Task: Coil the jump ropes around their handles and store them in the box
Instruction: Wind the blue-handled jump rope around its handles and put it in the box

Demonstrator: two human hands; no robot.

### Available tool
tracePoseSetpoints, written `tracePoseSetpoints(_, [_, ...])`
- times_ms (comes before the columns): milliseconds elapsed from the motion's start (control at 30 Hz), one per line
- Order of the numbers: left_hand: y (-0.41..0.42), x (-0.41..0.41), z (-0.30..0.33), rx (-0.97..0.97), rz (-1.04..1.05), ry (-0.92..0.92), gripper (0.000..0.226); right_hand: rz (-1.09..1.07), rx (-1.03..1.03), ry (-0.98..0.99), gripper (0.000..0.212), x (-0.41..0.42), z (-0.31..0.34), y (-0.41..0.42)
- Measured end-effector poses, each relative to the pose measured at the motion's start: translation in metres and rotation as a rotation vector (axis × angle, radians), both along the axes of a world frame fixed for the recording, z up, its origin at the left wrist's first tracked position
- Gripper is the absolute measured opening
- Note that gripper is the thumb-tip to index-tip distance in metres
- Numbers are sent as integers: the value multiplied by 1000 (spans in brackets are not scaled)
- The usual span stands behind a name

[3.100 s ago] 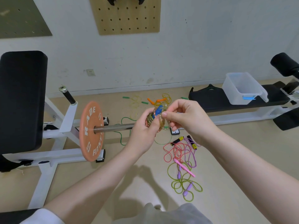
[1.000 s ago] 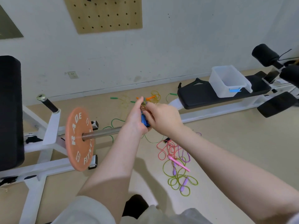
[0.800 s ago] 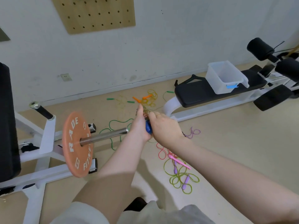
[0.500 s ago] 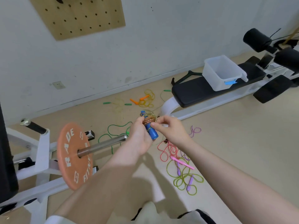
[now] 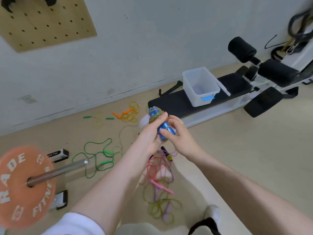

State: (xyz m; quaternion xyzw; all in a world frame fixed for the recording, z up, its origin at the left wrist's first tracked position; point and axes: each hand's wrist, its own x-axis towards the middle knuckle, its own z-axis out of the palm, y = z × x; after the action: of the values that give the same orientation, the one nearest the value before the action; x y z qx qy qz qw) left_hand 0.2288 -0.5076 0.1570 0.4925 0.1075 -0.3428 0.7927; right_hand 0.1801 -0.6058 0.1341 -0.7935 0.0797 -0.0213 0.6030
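Orange rubber fills the lower left of the frame: a weight plate (image 5: 23, 187) with white lettering, blurred, sits on a steel bar (image 5: 57, 172) that points toward the centre. In the upper left a wooden pegboard (image 5: 42, 21) hangs on the pale wall. Just right of the bar's end, a green jump rope (image 5: 100, 156) lies in loose loops on the beige floor, and further up, near the wall, are another rope with green handles (image 5: 98, 118) and an orange-handled rope (image 5: 128, 112) with yellowish cord.

At the centre of the frame the left hand (image 5: 150, 133) is wrapped round the blue-handled jump rope (image 5: 160, 122), fingers curled about the handles, whose cord is wound in a brownish coil near the top end. The right hand (image 5: 179, 134) meets it from the right, thumb and fingertips pinching the lower part of the blue handles. The bundle is held in the air, tilted, well short of the box.

Below the hands, in the lower centre, a tangle of pink, purple and yellow-green ropes (image 5: 159, 184) lies on the floor.

To the upper right, the clear plastic box (image 5: 199, 97) with a blue latch stands on the black pad of a workout bench (image 5: 172, 104); its inside looks bare, though the view is blurred. Black foam rollers (image 5: 242, 49) rise at the bench's far right end.
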Motion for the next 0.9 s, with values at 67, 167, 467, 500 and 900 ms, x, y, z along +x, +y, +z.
tracePoseSetpoints(67, [-57, -3, 0, -32, 28, -10, 11, 3, 71, 42, 19, -3, 7, -59])
tracePoseSetpoints(167, [-132, -4, 8, -52, 21, -35, 42, 48, 188, 164, 24, -3, 19, -143])
tracePoseSetpoints(467, [-263, 60, -18, 250, -44, -99, 36, 6, 269, 376, 21, 59, 12, -281])
tracePoseSetpoints(500, [-273, 72, -25, 242, -24, -64, 38, -3, 263, 400, 13, 72, 8, -292])
tracePoseSetpoints(900, [-360, 264, -87, 465, -33, 131, 25, -260, 189, 885, 40, 285, -68, -433])
